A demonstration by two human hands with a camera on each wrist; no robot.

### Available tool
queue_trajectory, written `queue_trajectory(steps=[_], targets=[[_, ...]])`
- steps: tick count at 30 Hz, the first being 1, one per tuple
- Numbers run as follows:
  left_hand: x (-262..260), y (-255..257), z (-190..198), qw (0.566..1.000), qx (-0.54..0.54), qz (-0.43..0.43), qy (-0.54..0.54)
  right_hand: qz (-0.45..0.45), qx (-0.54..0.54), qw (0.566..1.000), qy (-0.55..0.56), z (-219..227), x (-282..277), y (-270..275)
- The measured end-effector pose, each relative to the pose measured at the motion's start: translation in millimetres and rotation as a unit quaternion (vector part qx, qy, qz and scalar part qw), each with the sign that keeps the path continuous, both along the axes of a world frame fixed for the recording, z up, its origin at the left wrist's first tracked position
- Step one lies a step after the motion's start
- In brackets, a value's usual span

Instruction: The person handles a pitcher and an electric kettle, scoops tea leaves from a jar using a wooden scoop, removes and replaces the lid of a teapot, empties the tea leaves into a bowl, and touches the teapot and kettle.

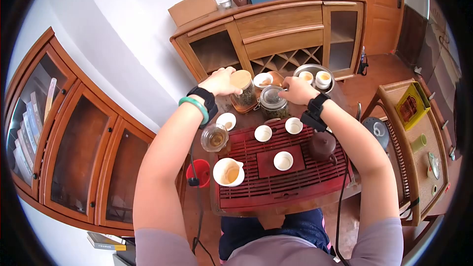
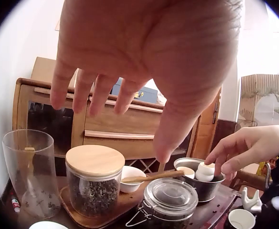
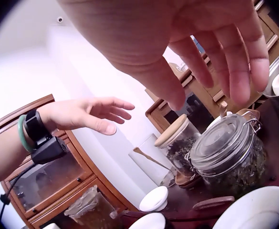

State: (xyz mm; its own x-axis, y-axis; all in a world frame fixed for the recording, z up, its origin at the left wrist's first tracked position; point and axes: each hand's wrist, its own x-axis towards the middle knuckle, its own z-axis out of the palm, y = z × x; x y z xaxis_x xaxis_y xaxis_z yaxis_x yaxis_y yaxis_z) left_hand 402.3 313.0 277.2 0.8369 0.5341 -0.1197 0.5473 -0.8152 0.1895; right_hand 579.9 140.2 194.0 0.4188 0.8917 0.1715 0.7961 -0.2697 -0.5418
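The open left hand [image 1: 220, 82] hovered, fingers spread, above the bamboo-lidded glass tea jar [image 1: 243, 90]; the relaxed right hand [image 1: 297, 90] hung over the clamp-lidded glass jar [image 1: 273, 102] beside it; seemingly reaching, each needing a firm grasp next

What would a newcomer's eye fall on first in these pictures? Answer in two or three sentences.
First, the two open hands at the table's far edge: the left hand hovers over the wooden-lidded jar, the right hand over the glass-lidded jar. Nearer lies the red tea tray, with white cups and a brown teapot.
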Motion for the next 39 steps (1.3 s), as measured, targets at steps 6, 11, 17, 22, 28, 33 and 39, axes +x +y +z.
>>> queue_trajectory(steps=[6,11,17,22,28,33,39], targets=[[41,29,-19,0.998,0.016,0.040,0.045,-0.028,-0.008,1.000,0.010,-20,19,39],[61,48,-40,0.995,-0.001,0.054,0.087,-0.055,-0.044,0.997,0.017,-36,27,66],[73,67,-64,0.996,-0.004,0.053,0.074,-0.078,-0.028,0.996,0.011,-42,34,80],[76,73,-64,0.993,-0.061,0.060,0.080,-0.115,0.010,0.993,0.034,-54,41,88],[75,79,-70,0.992,-0.068,0.094,0.053,-0.089,0.178,0.979,0.040,-46,32,79],[67,74,-61,0.983,-0.135,0.121,-0.013,-0.104,0.308,0.945,0.043,-27,26,78],[54,69,-42,0.961,-0.212,0.171,-0.047,-0.039,0.346,0.935,0.071,-6,11,76]])
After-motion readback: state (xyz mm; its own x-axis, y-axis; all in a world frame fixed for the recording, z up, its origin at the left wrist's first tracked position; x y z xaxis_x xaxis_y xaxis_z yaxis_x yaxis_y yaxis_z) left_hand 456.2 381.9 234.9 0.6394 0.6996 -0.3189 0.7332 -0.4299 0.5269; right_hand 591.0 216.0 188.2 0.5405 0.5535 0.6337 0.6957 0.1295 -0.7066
